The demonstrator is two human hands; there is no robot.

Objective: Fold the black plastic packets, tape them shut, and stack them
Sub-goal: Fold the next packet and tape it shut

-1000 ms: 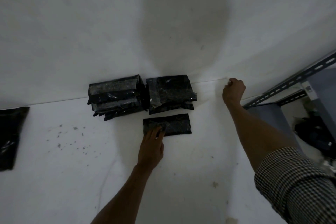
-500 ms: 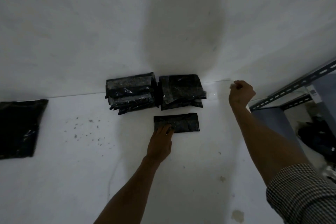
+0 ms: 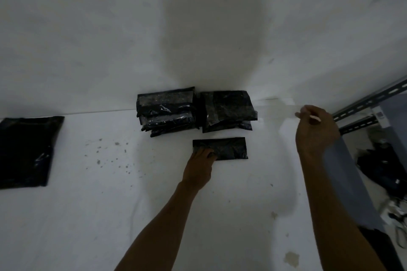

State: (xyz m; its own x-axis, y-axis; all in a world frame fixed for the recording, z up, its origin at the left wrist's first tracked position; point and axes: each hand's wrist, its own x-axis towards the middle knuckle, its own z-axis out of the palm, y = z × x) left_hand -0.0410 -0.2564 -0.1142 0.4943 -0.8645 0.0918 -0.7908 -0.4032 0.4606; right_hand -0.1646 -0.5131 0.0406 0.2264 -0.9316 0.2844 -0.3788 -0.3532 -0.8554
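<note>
Sideways lies the folded packet (image 3: 226, 148), long axis left-to-right. The left hand (image 3: 199, 167) presses its left end, and the right hand (image 3: 315, 130), off to its right, pinches a tape strip (image 3: 279, 109).

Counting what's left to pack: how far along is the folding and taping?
Done: a left stack and right stack of folded packets against the wall. In hand: the left hand presses a folded packet while the right hand pinches what looks like clear tape. Left: taping and stacking it, then the unfolded packet far left.
</note>
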